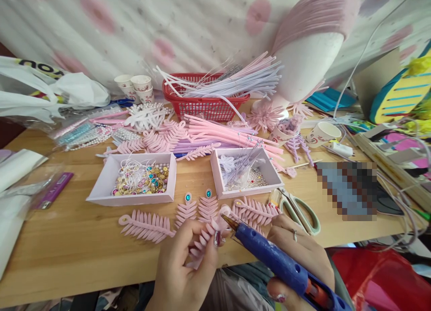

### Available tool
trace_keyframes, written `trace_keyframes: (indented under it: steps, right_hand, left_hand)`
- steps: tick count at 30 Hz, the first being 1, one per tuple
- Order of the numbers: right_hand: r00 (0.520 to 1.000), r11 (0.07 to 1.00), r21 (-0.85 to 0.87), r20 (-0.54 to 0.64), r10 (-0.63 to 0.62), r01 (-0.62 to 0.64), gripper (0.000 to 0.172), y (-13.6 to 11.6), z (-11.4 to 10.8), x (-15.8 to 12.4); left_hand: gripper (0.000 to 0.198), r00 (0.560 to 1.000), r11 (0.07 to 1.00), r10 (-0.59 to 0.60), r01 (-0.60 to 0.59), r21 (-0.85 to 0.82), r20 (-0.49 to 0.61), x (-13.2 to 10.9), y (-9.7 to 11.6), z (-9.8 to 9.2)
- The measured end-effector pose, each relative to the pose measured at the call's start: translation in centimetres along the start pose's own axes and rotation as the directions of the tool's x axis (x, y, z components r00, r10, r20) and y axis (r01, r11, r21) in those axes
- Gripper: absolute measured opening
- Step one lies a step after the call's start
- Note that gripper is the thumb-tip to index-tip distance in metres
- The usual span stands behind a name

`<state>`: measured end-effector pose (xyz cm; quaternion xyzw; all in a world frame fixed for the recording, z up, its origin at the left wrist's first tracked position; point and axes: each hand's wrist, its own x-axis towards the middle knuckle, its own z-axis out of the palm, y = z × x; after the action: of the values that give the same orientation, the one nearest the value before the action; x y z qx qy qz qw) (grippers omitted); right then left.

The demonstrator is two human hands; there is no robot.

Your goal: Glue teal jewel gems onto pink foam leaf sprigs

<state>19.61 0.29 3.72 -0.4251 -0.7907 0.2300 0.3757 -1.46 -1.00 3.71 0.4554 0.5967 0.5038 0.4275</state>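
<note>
My left hand [188, 257] pinches a pink pipe-cleaner leaf [202, 240] between thumb and fingers, its curled tip pointing up. In my right hand [299, 248] is a blue hot glue gun [269, 252], with its nozzle touching or very close to the leaf's curled tip. Just beyond my hands lie more pink leaves: one with a gold bead [146, 225] to the left, two upright ones topped with teal gems [188, 197], and another [257, 211] to the right. Green-handled scissors [298, 210] rest beside my right hand.
Behind the leaves stand a box of gems [131, 202] and a box of beads and wires [251, 193]. Farther back are pink pipe cleaners [215, 133], a red basket [204, 108], paper cups [141, 82] and a white mannequin head [306, 64]. Cables [400, 189] run along the right.
</note>
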Motion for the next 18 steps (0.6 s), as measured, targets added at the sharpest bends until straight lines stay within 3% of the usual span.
trace_keyframes:
  steps: [3, 10, 18]
  right_hand:
    - [0.998, 1.000, 0.024, 0.063, 0.003, -0.005, 0.043, 0.42, -0.11, -0.60]
    - [0.993, 0.995, -0.025, 0.058, -0.099, 0.101, 0.039, 0.90, -0.38, -0.55]
    - [0.995, 0.996, -0.017, 0.049, -0.090, 0.091, 0.041, 0.78, -0.38, -0.50]
  left_hand:
    - [0.017, 1.000, 1.000, -0.007, 0.007, 0.000, 0.002, -0.05, -0.25, -0.01]
    - [0.018, 0.999, 0.999, 0.049, -0.049, 0.005, -0.001, -0.22, -0.90, -0.10]
    - [0.014, 0.999, 0.998, 0.047, -0.047, -0.034, 0.004, -0.11, -0.59, -0.09]
